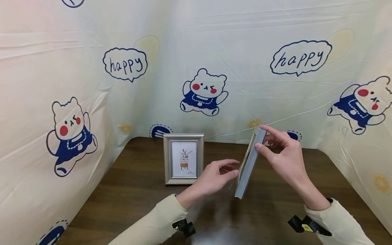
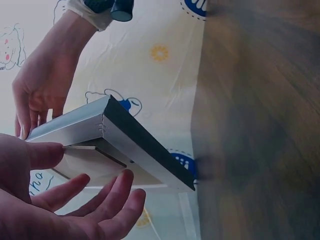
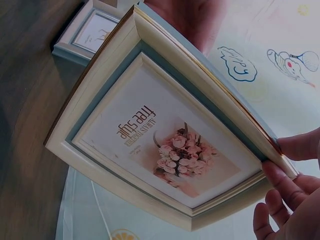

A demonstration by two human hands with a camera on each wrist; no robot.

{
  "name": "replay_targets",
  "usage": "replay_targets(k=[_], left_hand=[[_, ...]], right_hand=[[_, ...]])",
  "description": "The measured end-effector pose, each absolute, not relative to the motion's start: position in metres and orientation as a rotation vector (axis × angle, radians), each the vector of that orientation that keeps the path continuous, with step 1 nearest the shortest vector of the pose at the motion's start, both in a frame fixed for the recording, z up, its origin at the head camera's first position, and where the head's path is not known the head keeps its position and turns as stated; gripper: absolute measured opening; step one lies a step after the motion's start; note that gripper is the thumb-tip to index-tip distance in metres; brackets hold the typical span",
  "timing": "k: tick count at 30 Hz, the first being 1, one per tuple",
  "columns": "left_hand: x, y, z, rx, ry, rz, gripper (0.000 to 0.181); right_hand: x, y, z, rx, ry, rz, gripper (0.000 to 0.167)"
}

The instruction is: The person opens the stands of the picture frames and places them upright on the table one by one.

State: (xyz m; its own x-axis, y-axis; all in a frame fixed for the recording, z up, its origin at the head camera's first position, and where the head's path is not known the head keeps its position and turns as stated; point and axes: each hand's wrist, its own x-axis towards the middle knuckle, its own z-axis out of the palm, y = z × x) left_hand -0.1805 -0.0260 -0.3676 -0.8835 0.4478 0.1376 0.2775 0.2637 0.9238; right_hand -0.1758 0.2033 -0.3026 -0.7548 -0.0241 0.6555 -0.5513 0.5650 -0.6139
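In the head view, my right hand [image 1: 286, 156] pinches one end of a picture frame [image 1: 251, 163], which is held tilted above the table and seen edge-on. Cream and blue-grey borders surround its flower print [image 3: 185, 155], marked "free style", in the right wrist view. My left hand [image 1: 215, 175] is at the frame's back with fingers loosely bent and spread. In the left wrist view, the left thumb [image 2: 45, 155] lies by the edge of a pale stand flap [image 2: 95, 162] on that back; whether it touches is unclear.
A second picture frame [image 1: 183, 178], silver-beige with a potted plant print, stands upright on the dark wooden table [image 1: 137, 204] left of the hands. Behind and along both sides hangs a pale curtain [image 1: 245, 51] printed with bears and "happy" bubbles.
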Motion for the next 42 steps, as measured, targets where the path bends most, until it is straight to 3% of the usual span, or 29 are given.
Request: replay_targets(k=[42], left_hand=[[-0.1825, -0.0277, -0.3664, 0.719, 2.372, 1.691, 0.029]], right_hand=[[-0.1726, 0.202, -0.3052, 0.483, -2.217, 1.126, 0.051]])
